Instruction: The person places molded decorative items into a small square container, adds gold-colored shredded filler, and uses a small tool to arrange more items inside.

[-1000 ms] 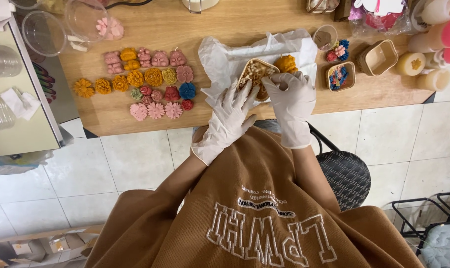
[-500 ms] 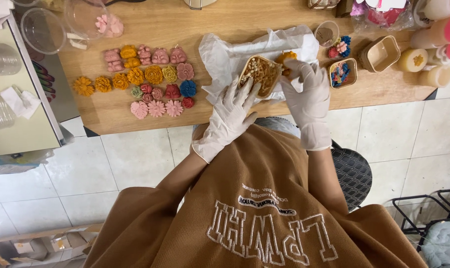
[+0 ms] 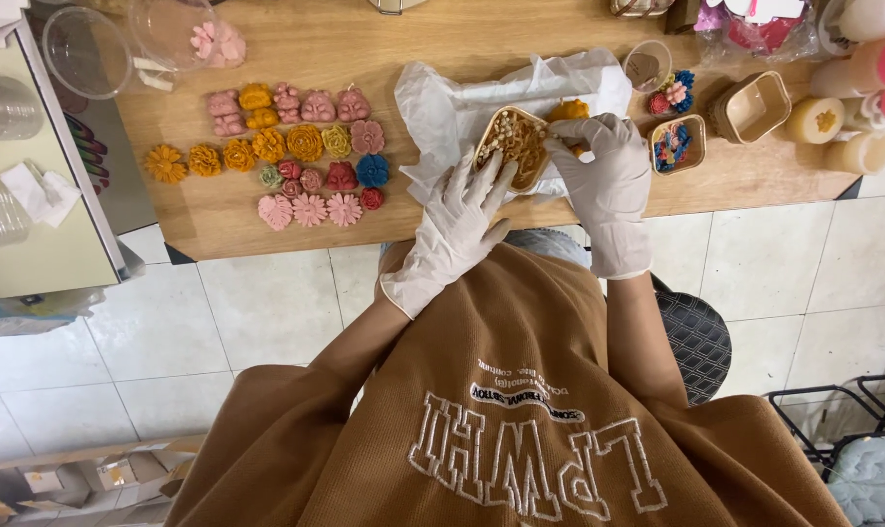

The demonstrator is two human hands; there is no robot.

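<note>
Gloved hands meet over a small golden tray (image 3: 514,146) that sits on crumpled white paper (image 3: 442,107) on the wooden tabletop (image 3: 345,39), close to its near edge. The left hand (image 3: 462,220), in a white glove, has its fingers spread and curved against the tray's near rim, steadying it rather than clamping it. The right hand (image 3: 603,171), gloved the same way, is bent at the tray's right side with its fingertips pinched together at the rim; whether they have hold of anything small cannot be told. The tray is filled with pale, beige bits, and an orange flower-shaped piece (image 3: 569,109) lies just beyond it on the paper, touching the right hand's fingers. To the left, well apart from the paper, rows of moulded flower shapes (image 3: 286,156) in orange, yellow, pink, red and one blue lie flat on the wood. To the right of the paper stand a second golden tray (image 3: 677,144) holding small coloured pieces, a little round cup (image 3: 643,66), and an empty rectangular golden container (image 3: 752,105). Cream-coloured candles (image 3: 815,119) stand near the right edge. Clear plastic cups (image 3: 81,49) lie at the far left corner. The person wears a brown sweatshirt (image 3: 521,410) with outlined lettering, above a white tiled floor (image 3: 218,332).
</note>
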